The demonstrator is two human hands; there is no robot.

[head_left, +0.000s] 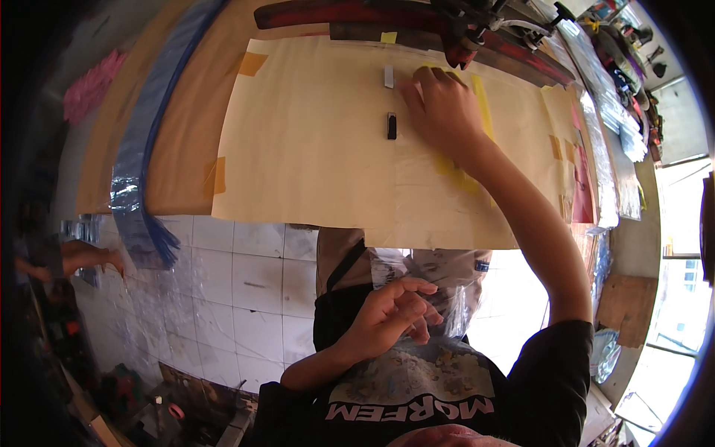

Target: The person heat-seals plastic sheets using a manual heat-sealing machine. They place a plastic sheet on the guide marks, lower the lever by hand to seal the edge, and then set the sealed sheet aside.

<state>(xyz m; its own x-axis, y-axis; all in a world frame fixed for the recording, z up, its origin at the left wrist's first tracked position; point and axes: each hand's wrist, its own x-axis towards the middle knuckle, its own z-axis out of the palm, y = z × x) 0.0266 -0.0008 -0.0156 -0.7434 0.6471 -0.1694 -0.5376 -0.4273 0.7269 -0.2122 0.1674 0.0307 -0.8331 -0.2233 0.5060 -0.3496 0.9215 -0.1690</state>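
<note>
My right hand (441,108) reaches out flat over a large cream paper sheet (313,149) taped on a table, its fingertips beside a small white block (388,76). A small black block (392,126) lies just left of the hand's heel. A yellow tape strip (482,104) runs under the hand. My left hand (391,313) hovers near my chest below the table edge, fingers loosely curled and apart, holding nothing.
A dark red machine bar (357,15) runs along the far edge of the sheet. A blue plastic roll (141,149) lies at the left, clear plastic sheets (603,134) at the right. Another person's hand (82,257) shows at far left above the white tiled floor (238,283).
</note>
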